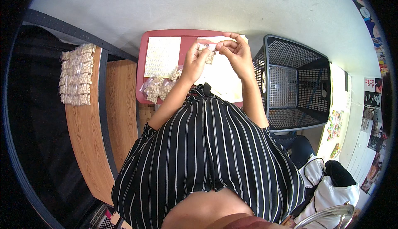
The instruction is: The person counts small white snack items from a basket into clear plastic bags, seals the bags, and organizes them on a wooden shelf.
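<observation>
My left hand grips a small clear plastic bag of beige, nut-like pieces above a red tray-like tabletop. A small white label or flap shows at the bag's upper edge. The thumb and forefinger of my right hand meet at that edge; the other fingers are spread. Beneath both hands lie pale paper sheets. To the left is a sheet of small printed labels. Several filled bags lie near my left forearm, which partly hides them.
A dark plastic crate stands right of the red surface. On the left, rows of packed bags rest on a wooden shelf with a dark metal frame. The pale wall rises directly behind. White cloth lies at lower right.
</observation>
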A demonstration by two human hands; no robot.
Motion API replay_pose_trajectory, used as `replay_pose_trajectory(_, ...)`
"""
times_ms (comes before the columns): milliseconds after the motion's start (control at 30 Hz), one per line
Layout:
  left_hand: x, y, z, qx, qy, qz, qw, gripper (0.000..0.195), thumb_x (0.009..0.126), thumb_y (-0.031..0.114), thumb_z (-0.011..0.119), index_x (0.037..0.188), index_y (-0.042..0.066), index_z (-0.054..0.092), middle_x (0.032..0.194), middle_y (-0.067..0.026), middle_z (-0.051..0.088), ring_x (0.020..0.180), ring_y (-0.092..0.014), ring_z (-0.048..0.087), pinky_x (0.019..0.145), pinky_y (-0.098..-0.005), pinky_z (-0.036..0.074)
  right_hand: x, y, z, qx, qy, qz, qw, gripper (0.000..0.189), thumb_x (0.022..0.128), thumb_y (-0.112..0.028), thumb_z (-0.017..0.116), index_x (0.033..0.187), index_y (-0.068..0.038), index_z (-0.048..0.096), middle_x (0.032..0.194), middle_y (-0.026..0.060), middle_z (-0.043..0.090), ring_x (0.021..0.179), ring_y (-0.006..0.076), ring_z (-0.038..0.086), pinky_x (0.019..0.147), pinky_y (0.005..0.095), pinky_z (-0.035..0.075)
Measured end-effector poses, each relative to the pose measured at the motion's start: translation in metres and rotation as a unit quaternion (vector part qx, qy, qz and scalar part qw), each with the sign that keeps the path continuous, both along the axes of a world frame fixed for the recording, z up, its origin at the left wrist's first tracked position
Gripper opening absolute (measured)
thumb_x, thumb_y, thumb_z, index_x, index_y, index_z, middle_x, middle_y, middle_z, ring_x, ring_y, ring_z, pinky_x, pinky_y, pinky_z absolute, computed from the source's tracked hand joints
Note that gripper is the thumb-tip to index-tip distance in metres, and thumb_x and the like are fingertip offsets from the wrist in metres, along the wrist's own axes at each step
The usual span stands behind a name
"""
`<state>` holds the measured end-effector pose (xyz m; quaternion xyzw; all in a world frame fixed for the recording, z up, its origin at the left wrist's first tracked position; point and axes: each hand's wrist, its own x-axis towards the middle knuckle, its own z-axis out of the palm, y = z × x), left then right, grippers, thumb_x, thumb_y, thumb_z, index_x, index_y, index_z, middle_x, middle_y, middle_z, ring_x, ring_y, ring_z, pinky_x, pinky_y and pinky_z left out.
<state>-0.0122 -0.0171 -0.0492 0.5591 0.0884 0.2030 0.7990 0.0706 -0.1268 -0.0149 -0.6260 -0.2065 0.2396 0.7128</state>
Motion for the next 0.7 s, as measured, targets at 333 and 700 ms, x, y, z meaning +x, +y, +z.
replay_pose_trajectory(333, -0.001, -0.001, 0.003, 0.021, -0.029, 0.013, 0.999, 0.013, 0.085, 0.008, 0.05, 0.096, 0.001, 0.051, 0.085, -0.0022, 0.055, 0.076, -0.007, 0.053, 0.065, -0.0207, 0.043, -0.006, -0.001, -0.006, 0.013, -0.084, -0.001, 0.996, 0.037, 0.073, -0.001, 0.063, 0.106, 0.004, 0.046, 0.076, 0.0069, 0.059, 0.072, 0.0123, 0.057, 0.067, 0.0236, 0.046)
replay_pose_trajectory(700, 0.005, 0.033, 0.027, 0.354, -0.023, 0.026, 0.935, 0.008, 0.077, 0.009, 0.06, 0.082, 0.003, 0.058, 0.086, -0.0044, 0.056, 0.083, -0.011, 0.053, 0.071, -0.0245, 0.043, 0.017, 0.0, 0.021, -0.088, -0.304, 0.052, 0.947, 0.025, 0.069, -0.006, 0.066, 0.092, -0.001, 0.058, 0.072, 0.0061, 0.062, 0.069, 0.0128, 0.059, 0.067, 0.0261, 0.045)
